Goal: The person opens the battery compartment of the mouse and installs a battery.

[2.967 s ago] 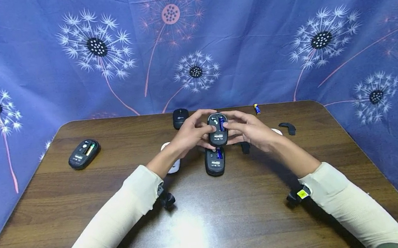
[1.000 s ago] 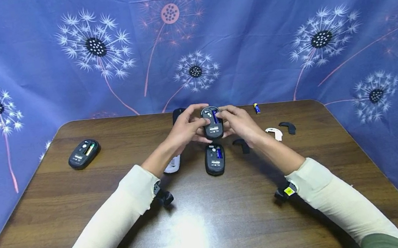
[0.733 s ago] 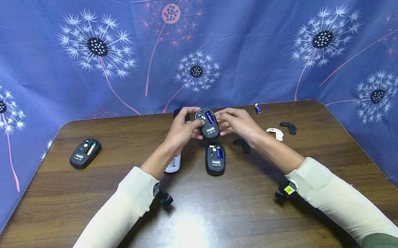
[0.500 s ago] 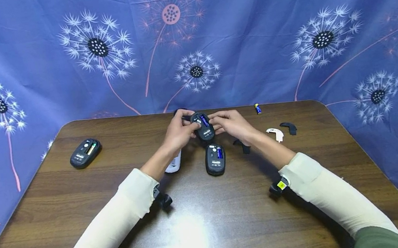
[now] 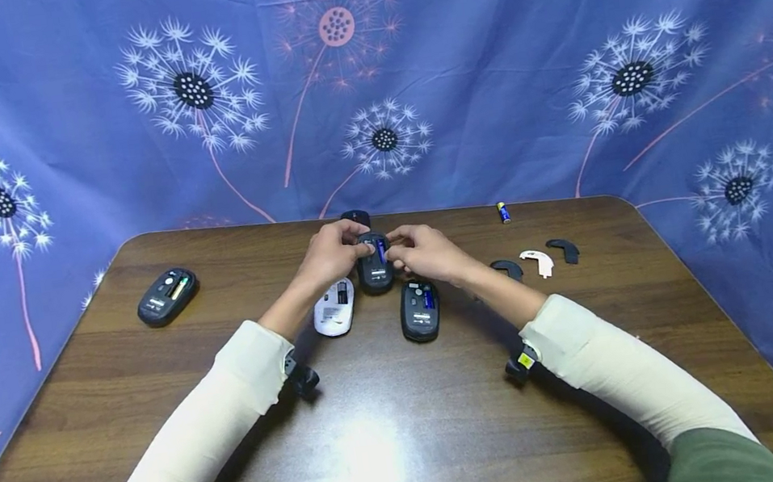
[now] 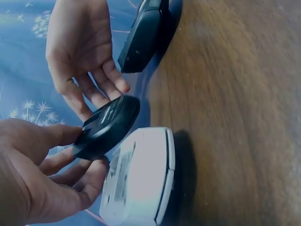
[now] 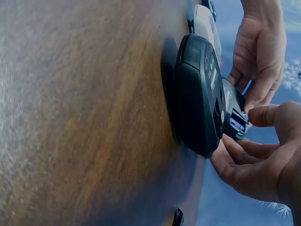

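Note:
My left hand point(image 5: 331, 256) pinches a black computer mouse point(image 5: 375, 279), turned underside up, with its thumb on the base. A blue battery point(image 7: 237, 121) shows in the open slot of that mouse. At its right edge is my right hand point(image 5: 426, 254), its fingers fairly straight; its thumb is by the slot. In the left wrist view, the black mouse point(image 6: 110, 125) is tilted beside the white mouse point(image 6: 141, 174), clear of the table as far as I can tell. A second black mouse point(image 5: 420, 314), with a blue battery in it, lies underside up in front.
Another upturned black mouse point(image 5: 167, 297) lies far left, and a dark mouse point(image 5: 356, 217) sits behind my left hand. On the right lie a white cover point(image 5: 538, 262), a black cover point(image 5: 564, 251), another dark cover point(image 5: 507, 269) and a loose battery point(image 5: 503, 212).
The held mouse has come down and to the left, toward the table. My right thumb has left the battery slot; the right hand briefly parted from the mouse and followed it left.

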The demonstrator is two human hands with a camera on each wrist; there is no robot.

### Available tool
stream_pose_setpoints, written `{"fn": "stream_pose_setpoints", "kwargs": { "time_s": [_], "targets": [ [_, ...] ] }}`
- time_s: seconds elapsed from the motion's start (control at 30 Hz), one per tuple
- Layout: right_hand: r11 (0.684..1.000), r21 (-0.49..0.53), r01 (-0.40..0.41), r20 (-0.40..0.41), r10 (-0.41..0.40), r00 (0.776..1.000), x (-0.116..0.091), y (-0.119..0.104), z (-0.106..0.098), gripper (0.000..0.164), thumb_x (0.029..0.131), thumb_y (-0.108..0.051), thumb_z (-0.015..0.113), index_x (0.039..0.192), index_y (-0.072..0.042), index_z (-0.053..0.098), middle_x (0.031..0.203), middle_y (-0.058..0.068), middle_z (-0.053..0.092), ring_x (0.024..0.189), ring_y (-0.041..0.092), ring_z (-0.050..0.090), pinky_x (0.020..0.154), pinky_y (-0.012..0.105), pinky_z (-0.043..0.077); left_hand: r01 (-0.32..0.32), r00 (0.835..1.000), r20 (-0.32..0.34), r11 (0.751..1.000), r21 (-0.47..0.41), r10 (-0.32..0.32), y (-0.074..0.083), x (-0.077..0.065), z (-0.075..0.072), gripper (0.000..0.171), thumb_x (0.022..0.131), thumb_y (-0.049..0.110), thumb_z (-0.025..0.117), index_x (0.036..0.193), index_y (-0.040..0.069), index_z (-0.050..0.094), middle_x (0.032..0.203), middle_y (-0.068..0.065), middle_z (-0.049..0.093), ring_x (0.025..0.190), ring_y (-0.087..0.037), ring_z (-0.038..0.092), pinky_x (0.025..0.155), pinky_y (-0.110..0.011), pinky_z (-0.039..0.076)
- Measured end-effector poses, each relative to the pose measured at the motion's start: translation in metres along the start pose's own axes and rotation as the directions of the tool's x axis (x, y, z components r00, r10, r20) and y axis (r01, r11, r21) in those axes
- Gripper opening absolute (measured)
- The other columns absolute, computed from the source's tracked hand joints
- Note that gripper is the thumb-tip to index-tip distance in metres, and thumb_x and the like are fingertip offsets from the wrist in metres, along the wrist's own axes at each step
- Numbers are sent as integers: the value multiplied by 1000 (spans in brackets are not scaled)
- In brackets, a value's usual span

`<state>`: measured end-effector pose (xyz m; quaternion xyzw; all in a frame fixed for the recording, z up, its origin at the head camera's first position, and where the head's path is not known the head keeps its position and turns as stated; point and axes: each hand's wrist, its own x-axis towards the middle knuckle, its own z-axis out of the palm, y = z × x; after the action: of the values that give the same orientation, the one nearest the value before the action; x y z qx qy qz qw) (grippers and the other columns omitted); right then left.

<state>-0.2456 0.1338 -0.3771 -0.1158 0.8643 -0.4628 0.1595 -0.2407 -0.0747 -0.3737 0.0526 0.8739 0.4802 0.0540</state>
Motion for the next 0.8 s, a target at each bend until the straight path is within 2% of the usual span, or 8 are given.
{"fn": "stream_pose_setpoints", "kwargs": {
  "time_s": [0.13, 0.3, 0.33, 0.43, 0.53, 0.57, 0.8],
  "targets": [
    [991, -134, 4, -1, -5, 1000, -1, 0, 2, 44, 113, -24, 64, 153, -5, 65, 122, 12, 81, 104, 22, 78, 86, 26, 65, -8, 997, 82, 1000, 21, 6, -5, 1, 0, 38, 104, 9, 78, 140, 2, 72, 124, -22, 78, 108, -27, 70, 81, -26, 55],
    [975, -222, 13, 39, -5, 999, -2, 2, 2, 40, 113, -27, 64, 144, -4, 71, 118, 11, 82, 99, 17, 75, 81, 22, 60, -25, 983, 181, 995, 95, 8, -8, 0, 0, 34, 105, 11, 76, 137, 0, 73, 127, -21, 79, 114, -29, 73, 92, -32, 62],
    [973, -231, 12, 46, -1, 999, -2, 2, 1, 39, 113, -28, 63, 143, -4, 73, 116, 10, 82, 99, 16, 74, 81, 23, 59, -47, 979, 201, 994, 101, 26, -19, 7, 3, 33, 105, 16, 79, 135, 2, 74, 125, -17, 79, 114, -27, 73, 94, -32, 63],
    [966, -258, 9, 66, 8, 998, -4, 4, 0, 39, 115, -30, 60, 141, -6, 75, 114, 8, 82, 100, 17, 73, 84, 27, 59, -56, 969, 246, 989, 135, 21, -19, 6, 2, 33, 106, 19, 78, 134, 3, 75, 127, -16, 79, 118, -28, 73, 101, -37, 65],
    [963, -270, 8, 87, 16, 996, -6, 4, -2, 38, 116, -31, 59, 141, -7, 75, 117, 8, 82, 105, 20, 74, 87, 31, 61, -50, 960, 281, 990, 130, 12, -18, 3, 1, 34, 107, 19, 78, 136, 2, 74, 132, -17, 77, 124, -31, 72, 110, -42, 64],
    [961, -276, 11, 93, 15, 996, -6, 4, -3, 38, 116, -31, 59, 141, -7, 76, 118, 8, 82, 106, 20, 75, 88, 32, 62, -30, 958, 287, 990, 141, -12, -7, -5, -2, 34, 108, 16, 75, 137, 0, 72, 134, -20, 76, 128, -34, 71, 113, -45, 63],
    [950, -309, 45, 109, -11, 994, -10, 4, -5, 34, 115, -28, 60, 134, -7, 79, 119, 10, 82, 99, 18, 68, 81, 27, 56, -19, 940, 341, 994, 107, -18, -11, -7, -3, 35, 108, 15, 75, 138, -2, 70, 139, -22, 73, 137, -39, 67, 121, -50, 61]
  ]
}}
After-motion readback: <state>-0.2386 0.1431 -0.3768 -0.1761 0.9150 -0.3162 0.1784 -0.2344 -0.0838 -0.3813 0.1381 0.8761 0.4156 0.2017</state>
